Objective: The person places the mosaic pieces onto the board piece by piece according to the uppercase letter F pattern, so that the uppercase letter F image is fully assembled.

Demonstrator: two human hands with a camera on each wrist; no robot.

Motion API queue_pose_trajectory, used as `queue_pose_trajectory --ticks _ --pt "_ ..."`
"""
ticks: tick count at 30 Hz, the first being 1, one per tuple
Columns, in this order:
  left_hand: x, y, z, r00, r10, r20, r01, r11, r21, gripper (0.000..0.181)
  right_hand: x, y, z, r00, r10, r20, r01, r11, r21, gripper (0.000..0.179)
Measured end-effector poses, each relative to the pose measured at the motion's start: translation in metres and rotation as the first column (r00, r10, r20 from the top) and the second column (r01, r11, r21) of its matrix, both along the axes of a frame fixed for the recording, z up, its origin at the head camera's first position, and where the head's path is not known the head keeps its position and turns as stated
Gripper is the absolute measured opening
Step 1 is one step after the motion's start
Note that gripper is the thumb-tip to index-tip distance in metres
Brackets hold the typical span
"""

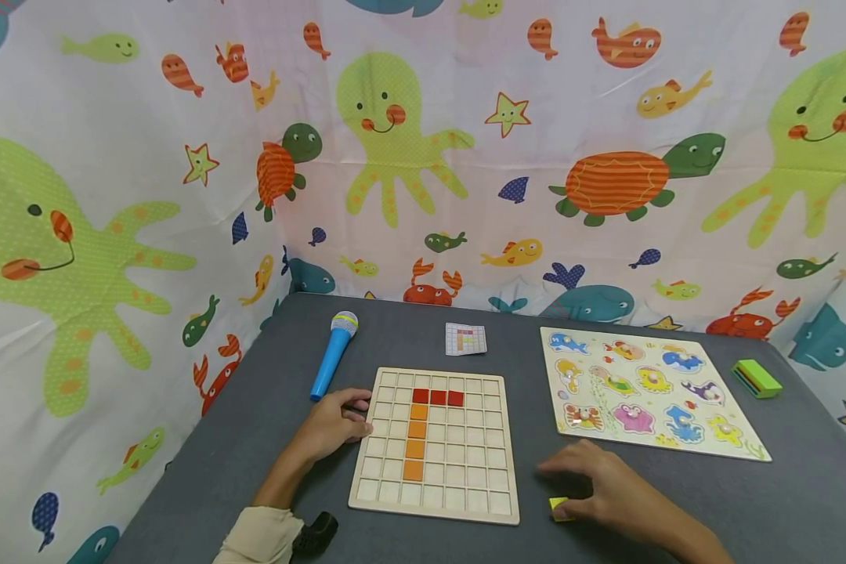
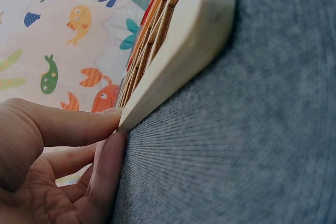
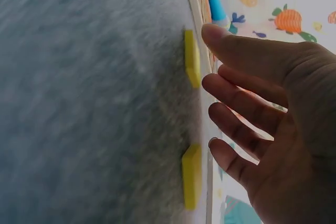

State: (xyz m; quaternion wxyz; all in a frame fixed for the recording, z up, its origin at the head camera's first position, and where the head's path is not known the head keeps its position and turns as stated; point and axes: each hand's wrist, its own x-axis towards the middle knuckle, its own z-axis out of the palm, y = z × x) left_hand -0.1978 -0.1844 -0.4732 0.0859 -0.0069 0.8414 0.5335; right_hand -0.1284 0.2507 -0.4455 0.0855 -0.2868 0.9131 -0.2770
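A wooden grid board (image 1: 458, 470) lies flat on the dark table, with three red tiles (image 1: 438, 398) in a row and a column of several orange tiles (image 1: 414, 449) below them. At its left edge my left hand (image 1: 330, 427) grips the rim; the left wrist view shows thumb and finger meeting at the board's edge (image 2: 173, 82). To the right of the board, my right hand (image 1: 609, 489) hovers low over a yellow tile (image 1: 558, 509), fingers loosely bent. Two yellow tiles, one upper (image 3: 191, 59) and one lower (image 3: 192, 177), appear beside its fingertips in the right wrist view.
A blue toy microphone (image 1: 334, 354) lies beyond the left hand. Behind the board is a small pattern card (image 1: 466, 339). A sea-animal peg puzzle (image 1: 606, 372) lies at the right, with a green block (image 1: 757, 379) past it. A printed curtain (image 1: 465, 94) hangs behind the table.
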Motion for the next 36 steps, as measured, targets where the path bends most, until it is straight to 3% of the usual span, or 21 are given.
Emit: queue_pose_trajectory --ticks 11,36 --pt "0.0 0.0 0.001 1.0 -0.001 0.004 0.001 1.0 0.004 0.055 0.005 0.015 -0.004 0.992 -0.013 0.123 0.011 1.0 0.015 0.039" --pt "0.001 0.001 0.001 1.0 0.001 -0.001 -0.001 1.0 -0.009 0.055 0.001 0.013 -0.005 0.991 0.037 0.125 -0.037 0.999 -0.007 0.027"
